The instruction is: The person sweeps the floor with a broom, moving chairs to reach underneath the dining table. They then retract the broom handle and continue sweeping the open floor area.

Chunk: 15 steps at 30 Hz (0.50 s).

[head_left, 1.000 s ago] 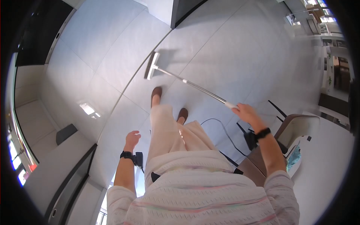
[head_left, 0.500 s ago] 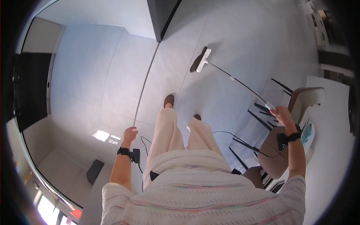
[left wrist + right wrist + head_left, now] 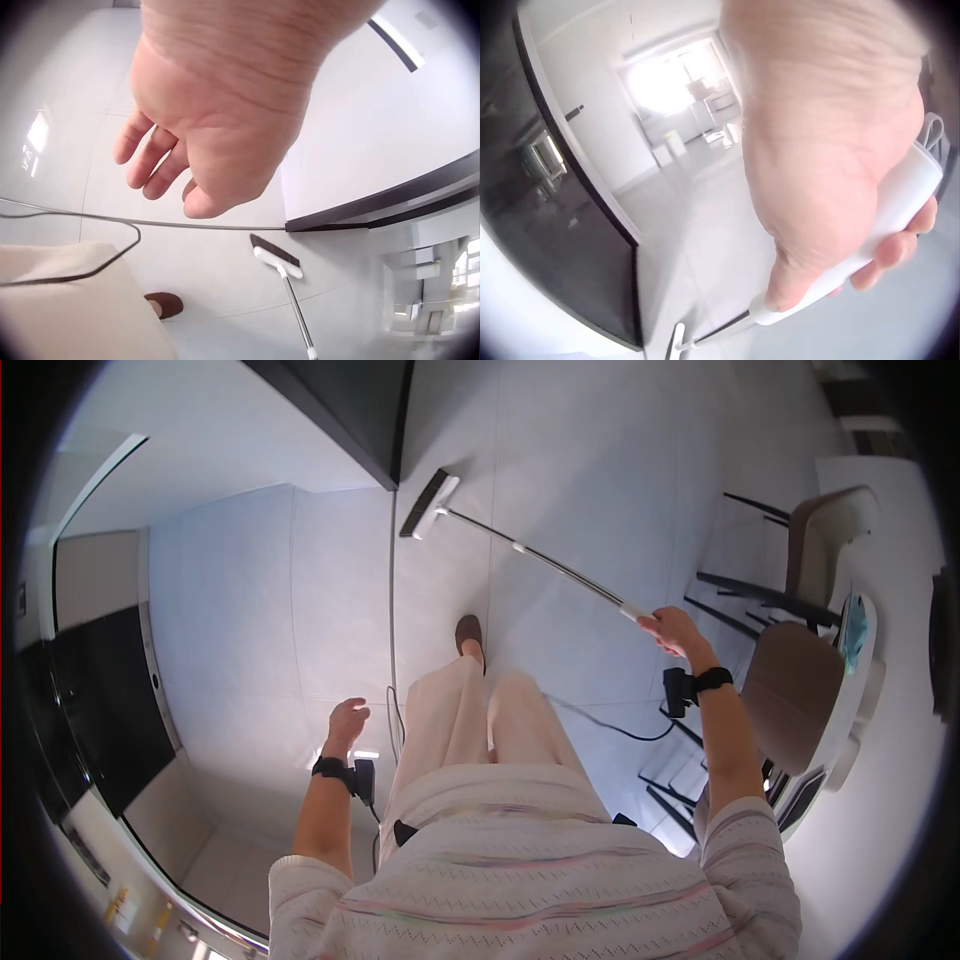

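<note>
A broom with a white head and dark bristles [image 3: 430, 505] rests on the floor, its metal pole [image 3: 570, 572] running back to my right hand [image 3: 676, 632]. In the right wrist view my right hand [image 3: 825, 157] wraps its fingers round the white handle [image 3: 900, 199], thumb along it. My left hand [image 3: 347, 722] hangs at my left side, holding nothing. The left wrist view shows that hand [image 3: 217, 112] with fingers loosely bent, the broom head [image 3: 277, 256] on the floor beyond.
Chairs [image 3: 795, 680] with dark legs stand at the right beside a white table [image 3: 900, 760]. A dark-edged wall corner [image 3: 385, 470] juts in at the top. A cable [image 3: 625, 732] passes by my legs, and a brown shoe [image 3: 469, 632] is on the floor.
The broom head, right of my feet half a second ago, is now farther left, near the wall corner. My right hand has moved left with the handle. The left hand still hangs at my side.
</note>
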Each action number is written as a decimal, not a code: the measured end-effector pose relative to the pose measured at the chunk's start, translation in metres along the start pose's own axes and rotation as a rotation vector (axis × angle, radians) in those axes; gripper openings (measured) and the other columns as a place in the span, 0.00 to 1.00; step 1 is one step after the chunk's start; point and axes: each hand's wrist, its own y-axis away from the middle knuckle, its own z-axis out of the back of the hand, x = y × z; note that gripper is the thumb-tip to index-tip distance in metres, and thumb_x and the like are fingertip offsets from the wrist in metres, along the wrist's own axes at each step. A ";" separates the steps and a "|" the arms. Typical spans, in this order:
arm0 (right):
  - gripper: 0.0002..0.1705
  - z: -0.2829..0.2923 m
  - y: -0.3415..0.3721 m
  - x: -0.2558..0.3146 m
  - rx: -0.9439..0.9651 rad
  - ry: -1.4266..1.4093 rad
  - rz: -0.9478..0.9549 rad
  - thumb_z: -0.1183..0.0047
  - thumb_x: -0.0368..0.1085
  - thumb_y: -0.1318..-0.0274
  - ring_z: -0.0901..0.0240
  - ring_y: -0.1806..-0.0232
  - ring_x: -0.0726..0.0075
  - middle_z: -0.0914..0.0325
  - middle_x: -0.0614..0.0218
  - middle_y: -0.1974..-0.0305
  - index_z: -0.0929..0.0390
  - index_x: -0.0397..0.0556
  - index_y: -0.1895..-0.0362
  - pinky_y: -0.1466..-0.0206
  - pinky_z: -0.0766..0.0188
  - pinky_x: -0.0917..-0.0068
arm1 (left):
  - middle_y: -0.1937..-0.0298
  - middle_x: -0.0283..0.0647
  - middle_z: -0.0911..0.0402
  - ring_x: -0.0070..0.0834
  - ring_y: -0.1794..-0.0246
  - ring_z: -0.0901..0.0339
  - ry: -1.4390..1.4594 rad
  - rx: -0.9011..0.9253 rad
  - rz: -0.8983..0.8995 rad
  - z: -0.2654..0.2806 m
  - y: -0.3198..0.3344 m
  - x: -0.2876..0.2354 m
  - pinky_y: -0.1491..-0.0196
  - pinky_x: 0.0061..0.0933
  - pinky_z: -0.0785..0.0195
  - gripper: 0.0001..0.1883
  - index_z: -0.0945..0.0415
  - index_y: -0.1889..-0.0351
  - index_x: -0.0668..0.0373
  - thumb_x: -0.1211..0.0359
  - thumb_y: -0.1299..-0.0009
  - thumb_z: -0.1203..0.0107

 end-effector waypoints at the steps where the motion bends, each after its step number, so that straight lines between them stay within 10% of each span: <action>1: 0.23 0.001 0.006 -0.024 -0.016 -0.033 -0.053 0.52 0.53 0.47 0.35 0.86 0.71 0.32 0.66 0.84 0.25 0.44 0.69 0.84 0.37 0.69 | 0.61 0.44 0.21 0.33 0.60 0.24 0.011 0.016 0.032 0.003 -0.001 0.005 0.54 0.27 0.32 0.20 0.25 0.55 0.59 0.63 0.46 0.47; 11: 0.21 -0.093 0.138 -0.128 -0.416 0.194 0.058 0.55 0.54 0.47 0.28 0.70 0.47 0.26 0.53 0.77 0.28 0.48 0.71 0.67 0.33 0.54 | 0.65 0.43 0.21 0.30 0.66 0.24 -0.172 0.114 -0.098 -0.038 0.000 -0.016 0.60 0.27 0.31 0.19 0.24 0.56 0.57 0.64 0.47 0.45; 15: 0.24 -0.217 0.162 -0.143 -0.309 0.069 0.095 0.54 0.41 0.53 0.28 0.65 0.51 0.26 0.52 0.66 0.36 0.50 0.48 0.64 0.32 0.54 | 0.63 0.44 0.21 0.30 0.64 0.24 -0.223 0.157 -0.126 -0.061 0.019 -0.027 0.58 0.27 0.32 0.20 0.24 0.55 0.57 0.65 0.48 0.45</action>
